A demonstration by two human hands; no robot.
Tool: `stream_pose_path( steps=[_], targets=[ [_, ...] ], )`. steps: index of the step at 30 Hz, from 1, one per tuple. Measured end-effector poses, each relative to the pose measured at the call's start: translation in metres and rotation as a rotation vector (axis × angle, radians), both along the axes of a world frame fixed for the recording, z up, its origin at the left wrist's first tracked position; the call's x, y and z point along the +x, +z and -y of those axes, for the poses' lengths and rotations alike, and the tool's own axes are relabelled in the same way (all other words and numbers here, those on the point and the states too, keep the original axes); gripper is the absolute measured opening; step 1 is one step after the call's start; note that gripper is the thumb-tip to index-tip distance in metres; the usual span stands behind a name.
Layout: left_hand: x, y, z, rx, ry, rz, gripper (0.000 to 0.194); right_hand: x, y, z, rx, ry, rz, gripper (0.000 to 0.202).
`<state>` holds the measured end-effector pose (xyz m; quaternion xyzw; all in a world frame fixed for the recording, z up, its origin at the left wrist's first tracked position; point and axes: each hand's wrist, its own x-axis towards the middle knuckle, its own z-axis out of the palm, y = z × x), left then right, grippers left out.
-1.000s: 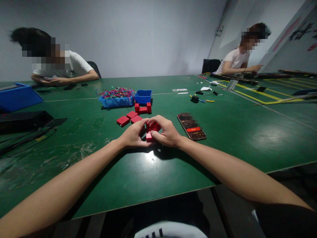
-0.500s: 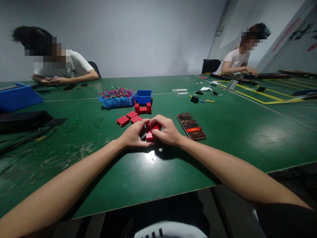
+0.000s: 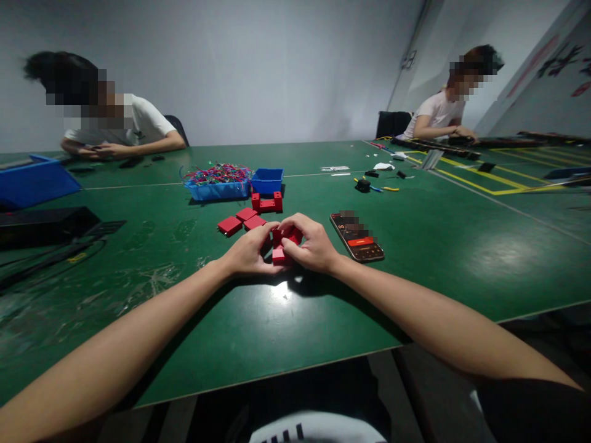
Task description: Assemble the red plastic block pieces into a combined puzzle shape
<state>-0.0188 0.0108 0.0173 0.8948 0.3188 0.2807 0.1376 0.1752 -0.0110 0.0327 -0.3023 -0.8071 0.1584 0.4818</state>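
Red piece: held just above or on the green table (image 3: 258, 332), cannot tell which, between the two hands and straight ahead of the wearer; name for it, red piece (image 3: 279, 256)
Its long axis: seems to run near to far, though fingers hide much of it
Left hand (image 3: 252, 251): on the piece's left side, gripping it, thumb at the near end and fingers at the far end
Right hand (image 3: 308, 245): closed on the piece from the right, index finger curled over the far part, thumb laid across the top
Nearer hand: neither, both touch it
Flat red blocks (image 3: 229, 225): just beyond the left hand's fingers, lying on the table
Red bracket (image 3: 266, 203): farther off, its two raised ends apart left and right, in front of the small blue bin (image 3: 268, 179)
Phone (image 3: 364, 249): right of the right hand, not touching; "00" can be read, the rest is masked or too small
Wall characters (image 3: 561, 61): large, dark, at far right, slanted and cut off, unreadable
Brands: none legible
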Motion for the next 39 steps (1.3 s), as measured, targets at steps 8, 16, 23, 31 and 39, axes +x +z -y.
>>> stream_pose_path(
  steps=[8,16,23,31,39],
  targets=[
    [-0.0004,-0.0016,0.0000,0.034,0.022,0.047,0.086,-0.0016,-0.0013,-0.0036,0.032,-0.024,0.058,0.020],
    [-0.0010,-0.0019,0.0000,0.093,-0.003,0.026,0.083,-0.0006,-0.0028,0.0005,0.129,-0.004,0.032,0.033],
    [-0.0001,0.0011,0.0030,0.046,-0.009,0.029,0.077,0.0021,-0.0028,0.0015,0.215,0.057,0.075,0.040],
    [0.0004,0.0008,0.0022,0.110,-0.052,0.049,0.084,-0.0009,0.0007,0.0041,0.239,0.044,0.006,0.042],
    [-0.0001,-0.0002,0.0010,0.092,-0.046,0.046,0.084,-0.0023,0.0003,0.0048,0.206,0.027,-0.033,0.041]
  ],
)
